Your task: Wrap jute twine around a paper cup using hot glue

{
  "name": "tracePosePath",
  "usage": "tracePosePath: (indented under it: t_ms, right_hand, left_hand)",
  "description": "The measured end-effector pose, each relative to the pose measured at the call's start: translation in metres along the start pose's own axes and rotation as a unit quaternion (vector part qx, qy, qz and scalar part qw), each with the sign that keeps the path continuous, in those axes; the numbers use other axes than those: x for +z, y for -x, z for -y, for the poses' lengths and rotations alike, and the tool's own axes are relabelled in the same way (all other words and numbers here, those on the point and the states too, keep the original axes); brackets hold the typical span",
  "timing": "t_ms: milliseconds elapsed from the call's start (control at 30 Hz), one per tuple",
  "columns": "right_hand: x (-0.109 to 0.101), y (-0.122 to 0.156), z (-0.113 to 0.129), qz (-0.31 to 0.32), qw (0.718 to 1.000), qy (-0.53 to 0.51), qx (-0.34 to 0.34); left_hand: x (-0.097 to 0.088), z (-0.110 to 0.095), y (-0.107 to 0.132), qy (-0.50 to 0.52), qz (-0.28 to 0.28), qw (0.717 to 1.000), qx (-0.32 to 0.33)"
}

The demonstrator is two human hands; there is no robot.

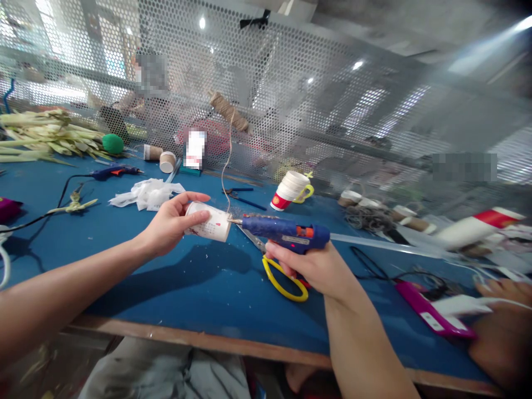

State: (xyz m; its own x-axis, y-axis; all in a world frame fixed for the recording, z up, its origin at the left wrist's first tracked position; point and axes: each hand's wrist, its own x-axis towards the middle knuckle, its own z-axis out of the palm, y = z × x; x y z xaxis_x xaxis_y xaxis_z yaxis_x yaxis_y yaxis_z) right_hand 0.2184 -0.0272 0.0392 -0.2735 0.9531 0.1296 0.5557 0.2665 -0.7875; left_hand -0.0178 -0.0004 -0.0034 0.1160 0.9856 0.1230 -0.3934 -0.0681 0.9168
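Observation:
My left hand point(172, 221) grips a white paper cup point(210, 223) with small red print, held on its side above the blue table point(124, 260). My right hand point(311, 269) is wrapped round the handle of a blue glue gun point(286, 233). The gun's metal nozzle touches the cup's base. A clear glue stick point(374, 244) sticks out of the gun's back toward the right. Yellow-handled scissors point(285, 282) lie on the table just under my right hand.
A stack of paper cups point(291, 190), white tissue point(147, 194), a second glue gun point(112, 172), palm leaves point(45, 138), a twine spool point(228, 111) on the perforated metal screen, and tape rolls lie about. Another person's hand point(502, 310) rests by a pink phone point(428, 310) at right.

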Motion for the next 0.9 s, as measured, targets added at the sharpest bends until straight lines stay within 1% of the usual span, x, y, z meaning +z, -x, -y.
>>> tracePosePath:
  t_ms: [167,567,900]
  right_hand:
    - [-0.0005,-0.0009,-0.0011,-0.016,1.000,0.009,-0.014]
    - [-0.0009,0.0000,-0.0019,-0.007,1.000,0.027,-0.012]
    - [-0.0012,0.0000,-0.0003,-0.005,0.999,0.027,-0.017]
  left_hand:
    - [0.0004,-0.0010,0.0002,-0.005,-0.001,1.000,0.003]
    - [-0.0014,-0.0002,0.0005,-0.027,0.004,0.999,0.022]
    - [-0.0001,-0.0006,0.0009,-0.034,0.002,0.999,0.023]
